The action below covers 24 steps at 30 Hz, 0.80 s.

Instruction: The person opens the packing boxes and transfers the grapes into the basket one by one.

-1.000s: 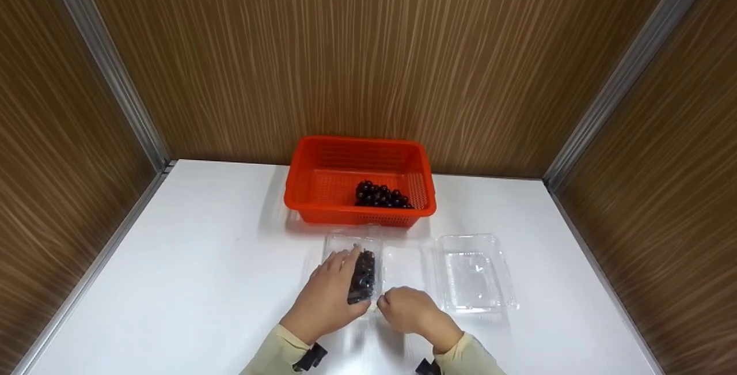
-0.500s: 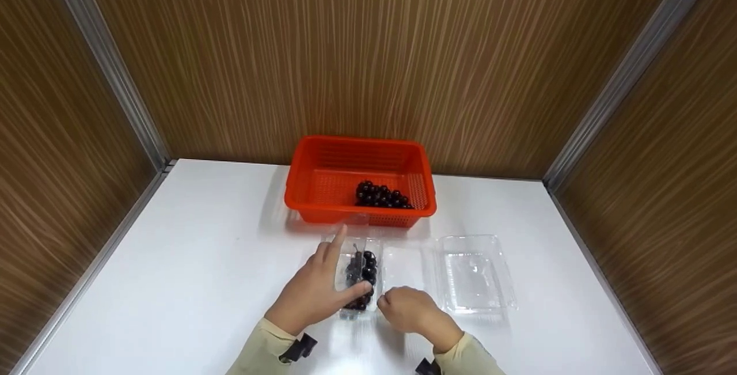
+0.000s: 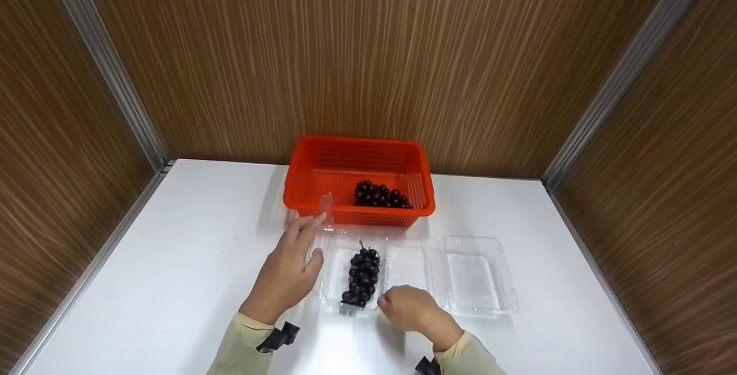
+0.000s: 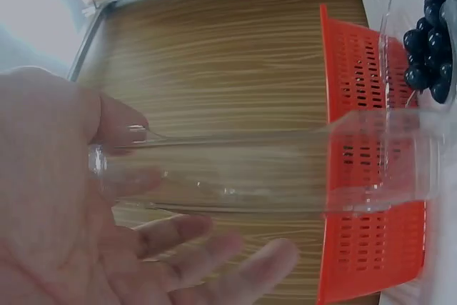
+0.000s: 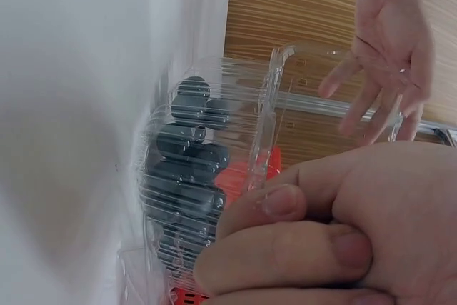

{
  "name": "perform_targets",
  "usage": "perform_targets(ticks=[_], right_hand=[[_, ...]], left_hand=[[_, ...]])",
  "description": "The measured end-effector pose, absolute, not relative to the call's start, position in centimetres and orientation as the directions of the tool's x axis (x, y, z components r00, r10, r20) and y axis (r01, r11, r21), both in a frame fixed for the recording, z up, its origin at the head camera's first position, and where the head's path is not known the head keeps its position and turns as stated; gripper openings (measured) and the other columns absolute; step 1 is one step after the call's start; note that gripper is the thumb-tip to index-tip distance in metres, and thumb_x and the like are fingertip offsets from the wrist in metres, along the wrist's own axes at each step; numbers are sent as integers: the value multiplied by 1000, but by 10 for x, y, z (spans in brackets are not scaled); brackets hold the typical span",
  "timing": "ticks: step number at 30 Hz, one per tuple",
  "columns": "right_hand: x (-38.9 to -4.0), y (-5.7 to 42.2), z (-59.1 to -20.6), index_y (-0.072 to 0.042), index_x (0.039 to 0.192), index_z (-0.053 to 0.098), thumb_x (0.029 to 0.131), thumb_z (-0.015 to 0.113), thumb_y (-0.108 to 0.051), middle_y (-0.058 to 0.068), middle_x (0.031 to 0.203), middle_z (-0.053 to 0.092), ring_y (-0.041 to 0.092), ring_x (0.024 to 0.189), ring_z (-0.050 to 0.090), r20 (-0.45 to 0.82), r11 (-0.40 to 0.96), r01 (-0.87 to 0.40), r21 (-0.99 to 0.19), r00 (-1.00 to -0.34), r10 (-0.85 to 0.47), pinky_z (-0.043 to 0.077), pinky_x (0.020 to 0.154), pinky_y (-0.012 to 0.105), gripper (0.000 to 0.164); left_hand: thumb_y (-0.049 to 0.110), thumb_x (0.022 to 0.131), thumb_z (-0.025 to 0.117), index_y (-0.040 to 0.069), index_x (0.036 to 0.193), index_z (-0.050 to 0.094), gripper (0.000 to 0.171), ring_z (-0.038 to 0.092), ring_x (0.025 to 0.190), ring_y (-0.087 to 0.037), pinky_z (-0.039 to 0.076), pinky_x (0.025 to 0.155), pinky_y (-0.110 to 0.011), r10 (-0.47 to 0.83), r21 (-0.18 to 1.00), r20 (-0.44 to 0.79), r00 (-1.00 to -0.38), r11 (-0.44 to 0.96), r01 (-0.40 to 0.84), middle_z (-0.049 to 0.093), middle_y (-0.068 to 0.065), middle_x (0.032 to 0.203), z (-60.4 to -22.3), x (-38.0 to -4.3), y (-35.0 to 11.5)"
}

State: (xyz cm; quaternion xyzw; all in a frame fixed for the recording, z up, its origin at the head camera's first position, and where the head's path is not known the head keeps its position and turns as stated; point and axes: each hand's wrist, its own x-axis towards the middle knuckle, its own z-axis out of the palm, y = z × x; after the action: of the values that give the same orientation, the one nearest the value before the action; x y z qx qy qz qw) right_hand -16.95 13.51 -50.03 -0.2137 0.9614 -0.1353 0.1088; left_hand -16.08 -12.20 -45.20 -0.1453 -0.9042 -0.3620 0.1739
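A bunch of dark grapes [image 3: 363,277] lies in a clear plastic box [image 3: 334,291] on the white table. The box's transparent lid [image 4: 250,169] stands raised on the left side. My left hand [image 3: 282,277] is at this lid, its fingers spread and fairly straight; the lid's edge touches the palm side near the thumb in the left wrist view. My right hand [image 3: 409,309] is curled at the box's near right corner. In the right wrist view its thumb and forefinger meet at the box rim [image 5: 263,141] and pinch it; the exact contact is partly hidden by the fingers.
Behind the box stands a red perforated basket [image 3: 311,213] with more dark grapes [image 3: 380,195] in its right front part. To the right lies another clear plastic container [image 3: 481,277], spread open. Wood-grain panels [image 3: 368,64] enclose the table at the back and sides.
My left hand has moved left, away from above the grapes, and the clear lid has swung up and leftward with it, uncovering the bunch. My right hand has stayed in place.
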Motion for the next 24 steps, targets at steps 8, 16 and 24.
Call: perform_targets(ticks=[8, 16, 24], right_hand=[[-170, 135, -499, -7, 73, 63, 105, 45, -23, 15, 78, 67, 36, 77, 68, -161, 870, -375, -320, -883, -440, 54, 69, 55, 39], [-170, 136, -498, -6, 76, 64, 105, 45, -23, 16, 80, 68, 37, 79, 68, -159, 871, -375, -317, -885, -439, 54, 70, 56, 39], [-171, 139, -495, -7, 74, 63, 103, 46, -22, 15, 82, 69, 36, 81, 68, -172, 869, -363, -335, -884, -435, 54, 74, 57, 37]], left_hand=[[26, 94, 72, 10, 142, 64, 51, 59, 128, -34, 58, 89, -53, 23, 580, 434, -901, 758, 299, 63, -12, 138, -448, -162, -132], [42, 95, 70, -10, 152, 41, 82, 57, 120, -49, 51, 94, -62, -34, 481, 160, -986, 875, 48, 59, -32, 135, -442, -151, -145], [49, 96, 65, -17, 147, 41, 87, 56, 118, -53, 48, 94, -66, -62, 425, -11, -998, 903, -61, 59, -36, 130, -448, -156, -158]])
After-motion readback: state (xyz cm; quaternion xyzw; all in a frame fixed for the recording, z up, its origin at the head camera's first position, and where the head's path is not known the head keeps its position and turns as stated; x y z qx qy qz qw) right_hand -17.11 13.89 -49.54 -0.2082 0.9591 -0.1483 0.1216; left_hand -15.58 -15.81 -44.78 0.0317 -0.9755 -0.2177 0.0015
